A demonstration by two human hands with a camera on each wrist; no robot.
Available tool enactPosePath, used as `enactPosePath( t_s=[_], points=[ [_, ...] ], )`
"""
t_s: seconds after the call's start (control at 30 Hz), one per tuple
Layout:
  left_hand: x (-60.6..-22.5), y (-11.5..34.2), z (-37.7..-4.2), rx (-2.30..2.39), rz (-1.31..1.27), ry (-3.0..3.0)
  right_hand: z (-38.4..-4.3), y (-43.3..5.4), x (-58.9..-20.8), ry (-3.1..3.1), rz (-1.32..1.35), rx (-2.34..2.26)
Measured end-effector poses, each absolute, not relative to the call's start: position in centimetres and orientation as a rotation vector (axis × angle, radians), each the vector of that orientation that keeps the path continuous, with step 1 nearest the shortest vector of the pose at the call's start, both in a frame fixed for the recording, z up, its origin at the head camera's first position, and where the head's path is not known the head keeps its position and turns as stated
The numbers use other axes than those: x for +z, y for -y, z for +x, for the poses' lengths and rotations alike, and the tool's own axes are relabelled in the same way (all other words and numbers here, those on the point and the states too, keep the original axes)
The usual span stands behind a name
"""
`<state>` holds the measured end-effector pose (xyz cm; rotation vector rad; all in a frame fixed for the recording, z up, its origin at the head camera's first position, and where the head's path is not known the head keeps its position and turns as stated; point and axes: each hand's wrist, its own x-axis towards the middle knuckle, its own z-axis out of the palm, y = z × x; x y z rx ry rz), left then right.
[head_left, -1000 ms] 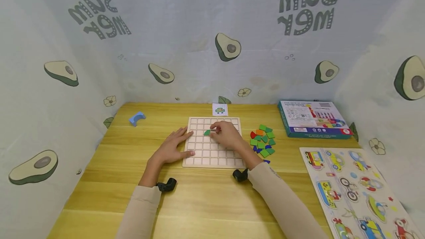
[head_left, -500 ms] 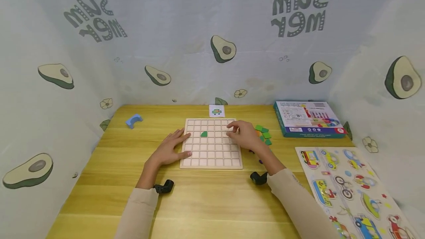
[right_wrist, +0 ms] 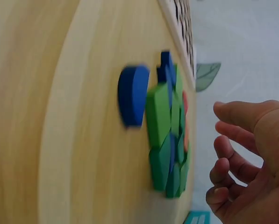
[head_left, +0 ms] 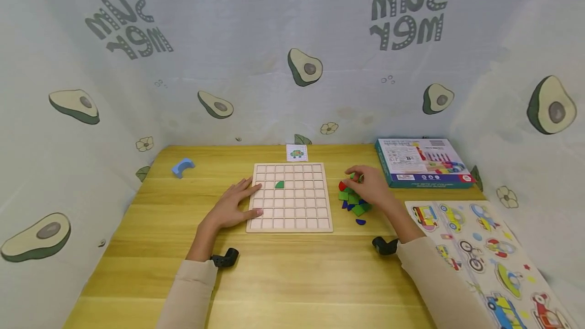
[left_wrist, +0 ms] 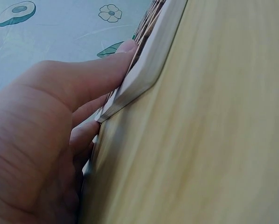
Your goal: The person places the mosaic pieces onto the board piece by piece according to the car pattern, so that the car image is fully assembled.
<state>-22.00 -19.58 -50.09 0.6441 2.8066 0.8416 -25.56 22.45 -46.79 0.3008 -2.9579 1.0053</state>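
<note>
A square wooden grid board (head_left: 289, 217) lies on the table, with one green quarter-circle piece (head_left: 280, 185) in a cell of its upper left part. My left hand (head_left: 232, 205) rests at the board's left edge, fingers spread and the thumb on the rim, as the left wrist view also shows. Over the pile of coloured pieces (head_left: 351, 199) right of the board hovers my right hand (head_left: 369, 185), fingers loosely bent with nothing between them. In the right wrist view the pile shows green blocks (right_wrist: 159, 114) and a separate blue half-round block (right_wrist: 133, 95).
Behind the board lies a small picture card (head_left: 297, 153). A blue arch block (head_left: 183, 167) sits at the back left. On the right are a boxed toy set (head_left: 422, 163) and a vehicle puzzle board (head_left: 489, 248). Patterned cloth walls (head_left: 256, 65) surround the table.
My right hand has left the green quarter-circle piece on the board and moved right to the pile. The left hand has stayed at the board's edge. The head view has shifted slightly.
</note>
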Motion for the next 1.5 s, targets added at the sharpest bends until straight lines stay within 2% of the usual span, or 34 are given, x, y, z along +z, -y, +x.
enactPosePath(
  t_s=[0.23, 0.83, 1.5],
  points=[
    [-49.9, 19.6, -22.0, 0.861, 0.654, -2.806, -26.0, -24.2, -46.8, 3.000, 0.193, 0.990],
    [-50.2, 19.3, -22.1, 0.849, 0.647, -2.802, -27.0, -24.4, -47.4, 3.067, 0.125, 0.942],
    [-50.2, 19.5, -22.3, 0.841, 0.614, -2.786, -27.4, -24.1, -47.4, 3.080, 0.172, 0.894]
  ],
)
